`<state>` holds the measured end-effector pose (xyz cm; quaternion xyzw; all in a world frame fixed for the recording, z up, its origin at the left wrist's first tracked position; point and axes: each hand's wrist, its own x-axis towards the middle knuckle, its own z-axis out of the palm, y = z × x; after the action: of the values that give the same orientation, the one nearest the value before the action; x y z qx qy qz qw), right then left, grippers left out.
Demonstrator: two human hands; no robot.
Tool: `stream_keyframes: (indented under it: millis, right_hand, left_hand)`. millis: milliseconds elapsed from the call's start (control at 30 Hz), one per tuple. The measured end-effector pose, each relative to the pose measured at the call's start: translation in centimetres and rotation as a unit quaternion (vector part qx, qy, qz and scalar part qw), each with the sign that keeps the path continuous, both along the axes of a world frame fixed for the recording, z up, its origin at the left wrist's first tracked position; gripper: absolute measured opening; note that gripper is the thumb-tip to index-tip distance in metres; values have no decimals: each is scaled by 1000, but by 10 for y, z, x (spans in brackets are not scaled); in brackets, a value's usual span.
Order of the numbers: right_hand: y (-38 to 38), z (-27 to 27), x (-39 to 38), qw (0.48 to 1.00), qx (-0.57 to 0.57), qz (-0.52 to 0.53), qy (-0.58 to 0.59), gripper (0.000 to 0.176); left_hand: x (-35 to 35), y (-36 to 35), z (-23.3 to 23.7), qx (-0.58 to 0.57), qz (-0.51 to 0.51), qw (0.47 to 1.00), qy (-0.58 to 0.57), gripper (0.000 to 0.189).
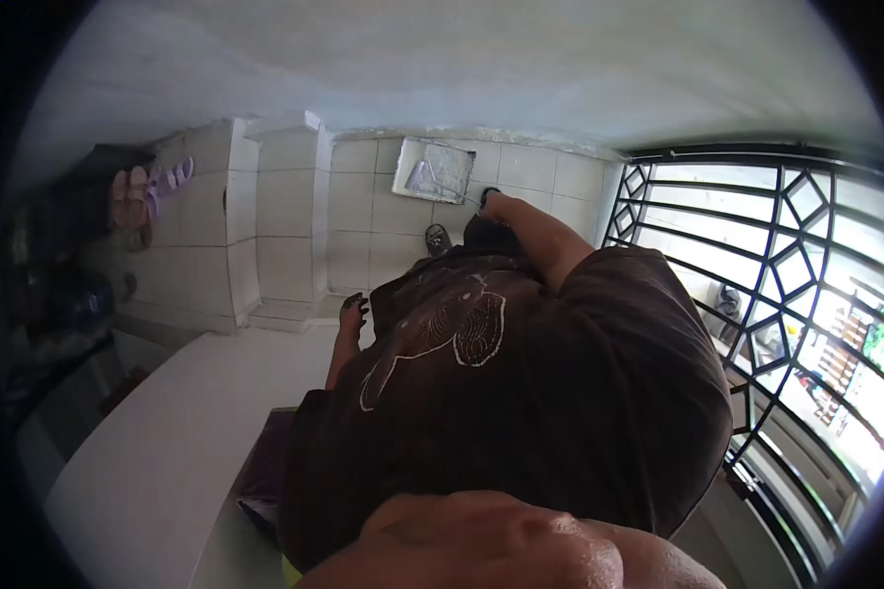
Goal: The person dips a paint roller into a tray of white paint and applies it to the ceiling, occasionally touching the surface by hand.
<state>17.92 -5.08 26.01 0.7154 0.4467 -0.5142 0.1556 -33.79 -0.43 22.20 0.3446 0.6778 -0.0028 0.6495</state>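
Down on the tiled floor lies a white paint tray (400, 177), its inside smeared with paint. A paint roller (423, 177) rests in it, tilted, with its thin metal frame running toward the right. My right hand (491, 202) is at the tray's right edge, closed round the roller's handle end, which is mostly hidden. Away from the tray, my left hand (355, 312) hangs at my side with its fingers apart and dark at the tips, holding nothing. A sandal (438, 239) on my foot shows just below the tray.
A painted wall (462, 74) rises beyond the tray. Tiled steps (285, 211) stand at the left, with pink slippers (129, 196) farther left. Black metal grille bars (778, 236) line the right side. A white surface (177, 432) lies at the lower left.
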Motion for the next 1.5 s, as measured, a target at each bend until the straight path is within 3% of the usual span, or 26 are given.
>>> stream_keyframes:
  millis: [67,233,367,467,600,700,733,867,1033,1167,1267,1300,1400,1500]
  right_hand:
    - [-15,18,-5,997,37,-61,7,26]
    - [-41,7,11,993,93,-61,36,38]
    - [-53,5,19,982,120,-141,29,35]
    - [-50,13,34,978,70,-188,51,41]
    - [-66,8,62,976,125,-171,54,43]
    - [-78,7,98,972,173,-144,71,44]
    - [-83,9,109,969,180,-148,83,44]
    - [-88,59,136,947,120,-249,161,35]
    - [-78,66,161,962,87,-218,139,36]
    - [-66,-44,183,973,106,-172,109,38]
    - [-50,-28,190,982,76,-121,127,34]
    - [-46,1,189,983,17,-128,128,36]
    - [-27,9,187,992,72,-43,90,38]
    - [-24,14,181,994,22,-3,110,43]
  left_hand:
    - [-2,22,9,1,-22,1000,19,39]
    - [14,56,43,-5,-99,993,71,39]
    - [47,74,43,2,-108,993,50,38]
    - [72,90,31,43,-150,988,3,37]
    - [103,100,21,115,-201,970,-79,34]
    - [138,99,51,117,-211,969,-63,32]
    - [131,104,30,144,-277,948,-57,38]
    - [145,95,47,139,-304,942,-32,40]
    - [145,75,58,128,-339,932,-8,42]
    - [169,75,62,153,-368,917,-14,44]
    - [199,72,79,169,-399,901,-16,45]
    - [206,68,82,167,-408,898,-17,46]
    - [245,75,94,238,-467,851,-30,47]
    - [321,102,121,384,-548,743,-28,48]
